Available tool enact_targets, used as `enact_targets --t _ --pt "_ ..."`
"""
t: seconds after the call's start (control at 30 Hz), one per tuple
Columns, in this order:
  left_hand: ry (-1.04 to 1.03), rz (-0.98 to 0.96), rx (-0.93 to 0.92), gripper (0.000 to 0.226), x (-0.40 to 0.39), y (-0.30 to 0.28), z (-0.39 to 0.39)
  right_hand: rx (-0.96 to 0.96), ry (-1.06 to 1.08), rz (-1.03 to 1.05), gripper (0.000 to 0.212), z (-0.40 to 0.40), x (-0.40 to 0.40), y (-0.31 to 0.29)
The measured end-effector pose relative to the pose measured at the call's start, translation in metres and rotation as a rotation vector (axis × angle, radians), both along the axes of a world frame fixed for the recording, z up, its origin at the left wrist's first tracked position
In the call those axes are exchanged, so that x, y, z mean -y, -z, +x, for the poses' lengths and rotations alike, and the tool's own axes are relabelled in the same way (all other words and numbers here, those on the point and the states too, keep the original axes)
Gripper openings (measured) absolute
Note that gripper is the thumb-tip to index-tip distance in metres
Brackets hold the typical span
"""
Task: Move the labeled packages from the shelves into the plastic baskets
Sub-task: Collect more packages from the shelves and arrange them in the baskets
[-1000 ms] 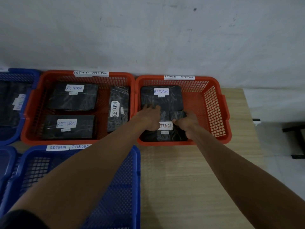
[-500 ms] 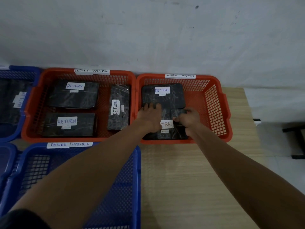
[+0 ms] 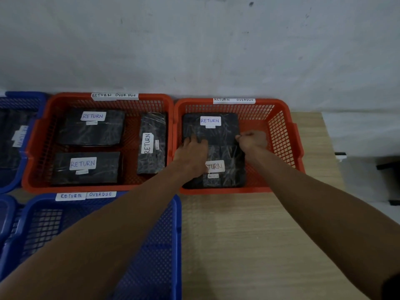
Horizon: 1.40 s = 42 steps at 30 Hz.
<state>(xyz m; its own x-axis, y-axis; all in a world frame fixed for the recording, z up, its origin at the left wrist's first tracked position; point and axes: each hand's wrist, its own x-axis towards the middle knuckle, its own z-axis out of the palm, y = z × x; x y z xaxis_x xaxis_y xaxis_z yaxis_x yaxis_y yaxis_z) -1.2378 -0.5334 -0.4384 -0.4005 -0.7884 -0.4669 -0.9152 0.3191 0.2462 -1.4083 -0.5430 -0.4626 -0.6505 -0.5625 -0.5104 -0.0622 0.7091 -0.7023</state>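
Note:
Two black wrapped packages with white RETURN labels lie in the right red basket [image 3: 281,135], the far package [image 3: 211,131] and the near package [image 3: 225,169]. My left hand [image 3: 192,154] lies flat over the near package's left part, and its straight fingers reach onto the far package. My right hand [image 3: 252,140] is curled, with thumb and fingers pinching the far package's near right corner, where the two packages meet. The left hand hides part of the near label.
The left red basket [image 3: 39,137] holds three more RETURN packages. A blue basket [image 3: 177,234] sits under my left forearm, with more blue baskets at the far left. Bare wooden tabletop [image 3: 249,245] lies in front, and a grey wall stands behind.
Both hands have slid away from me, from the near package toward the far one. My right hand now pinches at the seam between the packages. The near package has barely moved.

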Motion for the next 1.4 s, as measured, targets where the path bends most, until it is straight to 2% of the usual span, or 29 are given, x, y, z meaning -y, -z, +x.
enact_targets --t 0.2,0.3,0.4,0.5,0.6,0.67,0.83,1.07,1.27,1.4 --pt "0.014 -0.128 -0.053 0.080 -0.005 -0.003 0.007 -0.078 0.000 0.020 0.015 -0.007 0.002 0.001" --pt "0.060 -0.181 -0.057 0.080 -0.007 -0.003 0.010 -0.127 -0.044 0.037 0.004 -0.011 0.004 0.001" --pt "0.076 -0.239 -0.072 0.076 -0.011 -0.004 0.013 -0.132 -0.070 0.040 0.012 -0.013 0.007 0.000" --pt "0.129 -0.297 -0.041 0.058 -0.017 -0.006 0.015 -0.159 -0.082 0.036 0.016 -0.013 0.008 -0.002" --pt "0.183 -0.316 0.083 0.033 -0.026 -0.010 0.009 -0.173 -0.094 0.030 0.018 -0.012 0.009 -0.005" --pt "0.189 -0.303 0.154 0.027 -0.032 -0.012 0.004 -0.189 -0.110 0.031 0.017 -0.012 0.010 -0.006" --pt "0.187 -0.255 0.152 0.035 -0.032 -0.009 0.002 -0.267 -0.185 0.005 0.006 -0.012 0.006 -0.004" --pt "0.194 -0.219 0.156 0.038 -0.029 -0.008 0.002 -0.109 -0.172 -0.111 0.022 -0.008 -0.008 -0.001" --pt "0.175 -0.213 0.106 0.038 -0.027 -0.008 0.006 -0.269 -0.141 -0.265 0.009 0.007 -0.009 -0.001" --pt "0.170 -0.197 0.094 0.042 -0.027 -0.007 0.008 -0.273 -0.090 -0.207 0.016 0.013 -0.004 0.004"
